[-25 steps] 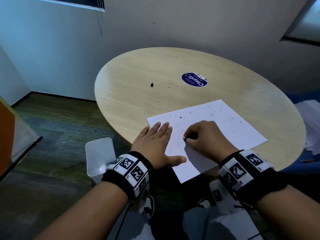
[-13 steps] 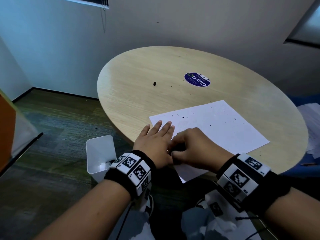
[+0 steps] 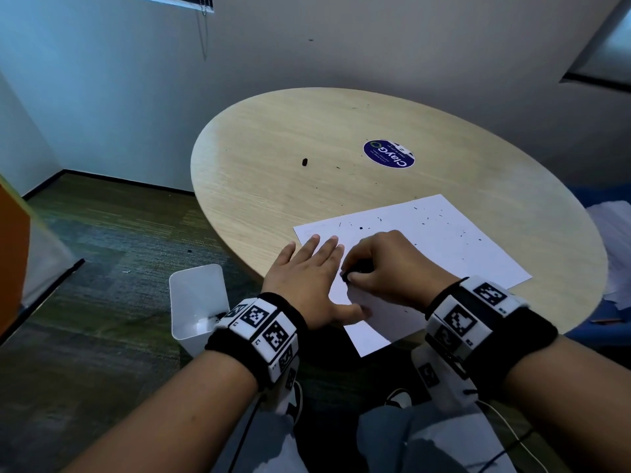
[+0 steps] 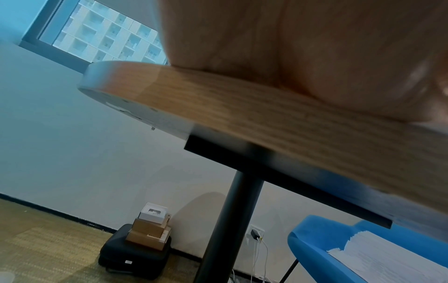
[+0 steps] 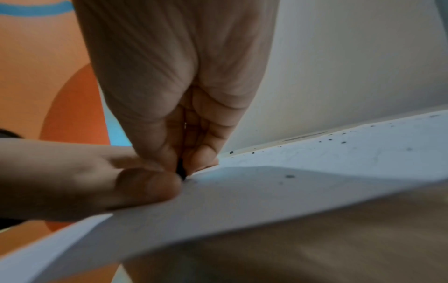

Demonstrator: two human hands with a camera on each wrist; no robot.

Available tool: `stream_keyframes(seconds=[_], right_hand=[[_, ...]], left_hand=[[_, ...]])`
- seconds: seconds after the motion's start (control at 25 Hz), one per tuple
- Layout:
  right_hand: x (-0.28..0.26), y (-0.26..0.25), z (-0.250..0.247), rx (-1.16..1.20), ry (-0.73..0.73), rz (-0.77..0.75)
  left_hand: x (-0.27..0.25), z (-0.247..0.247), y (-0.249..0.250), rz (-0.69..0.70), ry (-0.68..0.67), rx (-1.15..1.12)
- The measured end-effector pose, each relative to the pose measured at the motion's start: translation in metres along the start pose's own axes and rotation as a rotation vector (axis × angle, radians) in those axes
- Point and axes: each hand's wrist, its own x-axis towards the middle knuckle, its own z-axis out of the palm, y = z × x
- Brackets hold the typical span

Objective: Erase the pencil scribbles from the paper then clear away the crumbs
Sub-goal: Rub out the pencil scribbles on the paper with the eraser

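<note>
A round dark-blue sticker (image 3: 389,154) sat on the round light wooden table (image 3: 273,138). It had the word "ClayGO" in white letters, seen upside down. The smaller words under it were too tiny to read.

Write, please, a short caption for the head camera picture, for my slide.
Left hand flat on the paper, right hand rubbing it with a dark eraser; crumbs scattered on top.
</note>
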Motion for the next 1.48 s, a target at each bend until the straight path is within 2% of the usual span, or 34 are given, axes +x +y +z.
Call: stream_keyframes(seconds=[0.04, 0.16, 0.2, 0.32, 0.36, 0.52, 0.56, 0.72, 0.76, 0.88, 0.92, 1.08, 1.24, 1.48], right_hand=[[-0.001, -0.001, 0.001, 0.0, -0.016, -0.01], [-0.01, -0.013, 0.003, 0.014, -0.204, -0.078], [-0.009, -0.012, 0.002, -0.003, -0.204, -0.069], [0.002, 0.003, -0.008, -0.084, -0.026, 0.018], [0.003, 0.006, -0.009, -0.08, -0.012, 0.029], [-0.013, -0.007, -0.004, 0.007, -0.235, -0.02], [-0.013, -0.006, -0.005, 0.003, -0.227, -0.006], [-0.004, 0.009, -0.012, -0.071, -0.007, 0.075], [-0.005, 0.008, -0.009, -0.069, -0.006, 0.072], [-0.016, -0.005, -0.003, -0.009, -0.157, 0.032], [-0.016, -0.002, -0.005, -0.013, -0.165, 0.048], [-0.014, 0.015, -0.013, -0.06, 0.019, 0.128], [-0.027, 0.002, 0.003, 0.014, -0.068, 0.06], [-0.037, 0.037, -0.012, 0.025, 0.124, 0.247]], left_hand=[[0.0, -0.001, 0.0, 0.0, 0.004, 0.0], [0.0, 0.0, -0.001, 0.002, 0.02, 0.006], [0.0, 0.0, 0.0, 0.001, 0.019, 0.002], [-0.001, -0.001, 0.001, -0.004, -0.016, -0.003], [-0.001, -0.002, 0.001, -0.006, -0.021, 0.003], [0.0, -0.002, 0.0, -0.002, -0.019, 0.027], [0.0, -0.002, 0.0, -0.003, -0.019, 0.027], [-0.001, -0.001, 0.001, -0.013, -0.046, 0.004], [-0.001, -0.001, 0.001, -0.014, -0.047, 0.009], [-0.001, -0.001, 0.0, -0.009, -0.032, 0.028], [-0.001, -0.001, 0.0, -0.008, -0.037, 0.029], [-0.001, -0.002, 0.001, -0.015, -0.063, 0.026], [-0.004, -0.002, 0.002, -0.008, -0.034, 0.034], [-0.019, -0.006, 0.017, -0.035, -0.01, 0.116]])
